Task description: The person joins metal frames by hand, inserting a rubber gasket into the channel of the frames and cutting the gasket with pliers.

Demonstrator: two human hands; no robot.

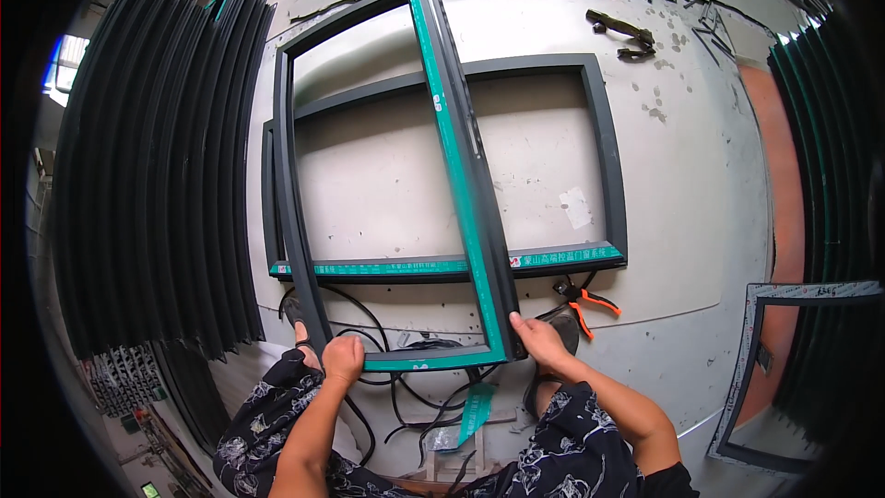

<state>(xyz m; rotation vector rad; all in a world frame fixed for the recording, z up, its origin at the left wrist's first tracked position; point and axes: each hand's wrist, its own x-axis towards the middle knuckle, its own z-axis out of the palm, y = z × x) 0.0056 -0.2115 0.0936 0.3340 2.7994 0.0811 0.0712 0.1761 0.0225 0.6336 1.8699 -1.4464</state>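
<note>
A tall dark grey window frame with green film on its right side and near end stands tilted over a second frame. My left hand is closed round its near left corner. At the near right corner, my right hand grips the outer edge, thumb up along the side. Beneath it, a wider dark grey window frame lies on the pale board, its near side covered in green printed film. Black rubber strips loop about my feet, below the near end of the held frame.
Orange-handled pliers lie right of my right hand. A dark tool rests at the far right of the pale board. Stacked dark frames stand at left, more frames at right. Another frame leans at near right.
</note>
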